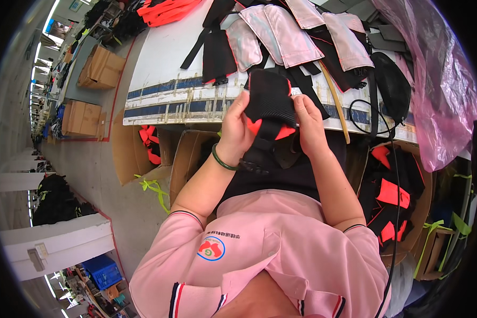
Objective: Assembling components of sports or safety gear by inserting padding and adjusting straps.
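Note:
Between my two hands, at the near edge of the table, is a black padded strap piece [271,98] with ribbed fabric and a bright red-orange lining showing at its lower side. My left hand [237,124] is closed on its left edge, thumb on top. On the opposite edge, my right hand [309,123] grips it with the thumb up; its other fingers are partly hidden. A black webbing strap hangs from the piece toward me, ending in a black plastic buckle [254,167]. Several similar black pieces with pale pink-grey pads [281,34] lie on the table beyond.
The white table [159,69] has worn blue tape along its front. A wooden stick [335,100] and a black cable [392,153] cross its edge. Pink plastic sheeting [434,79] hangs at right. Open cardboard boxes [183,159] with black and red-orange pieces [395,193] stand below.

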Demonstrator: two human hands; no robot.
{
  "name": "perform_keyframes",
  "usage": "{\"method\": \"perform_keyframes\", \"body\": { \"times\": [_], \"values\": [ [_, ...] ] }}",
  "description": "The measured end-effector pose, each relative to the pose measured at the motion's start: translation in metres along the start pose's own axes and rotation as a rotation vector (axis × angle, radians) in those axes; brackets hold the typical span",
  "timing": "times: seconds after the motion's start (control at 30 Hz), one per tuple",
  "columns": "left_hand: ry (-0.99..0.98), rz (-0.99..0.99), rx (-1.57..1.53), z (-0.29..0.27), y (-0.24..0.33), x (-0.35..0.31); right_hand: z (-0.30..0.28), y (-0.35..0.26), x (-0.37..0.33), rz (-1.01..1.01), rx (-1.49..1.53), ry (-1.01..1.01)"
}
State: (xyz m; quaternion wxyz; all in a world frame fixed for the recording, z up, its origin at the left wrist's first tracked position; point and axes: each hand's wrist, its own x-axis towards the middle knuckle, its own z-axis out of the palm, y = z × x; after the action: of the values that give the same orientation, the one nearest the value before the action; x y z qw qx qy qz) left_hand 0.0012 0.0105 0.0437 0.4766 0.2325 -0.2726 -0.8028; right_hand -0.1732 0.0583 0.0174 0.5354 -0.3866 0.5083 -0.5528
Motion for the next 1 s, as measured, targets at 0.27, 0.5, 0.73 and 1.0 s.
{"method": "perform_keyframes", "body": {
  "times": [0.27,0.5,0.73,1.0],
  "values": [
    [0.233,0.466,0.33,0.01,-0.006,0.002,0.044,-0.007,-0.038,0.232,0.628,-0.372],
    [0.109,1.015,1.484,0.004,0.017,0.008,0.045,0.007,-0.03,-0.165,0.086,0.031],
    [-0.041,0.067,0.852,-0.016,0.009,0.011,0.047,-0.007,-0.039,-0.379,-0.453,0.056],
    [-0.026,0.073,0.688,-0.014,0.006,0.023,0.052,-0.007,-0.039,-0.258,-0.78,-0.021]
  ]
}}
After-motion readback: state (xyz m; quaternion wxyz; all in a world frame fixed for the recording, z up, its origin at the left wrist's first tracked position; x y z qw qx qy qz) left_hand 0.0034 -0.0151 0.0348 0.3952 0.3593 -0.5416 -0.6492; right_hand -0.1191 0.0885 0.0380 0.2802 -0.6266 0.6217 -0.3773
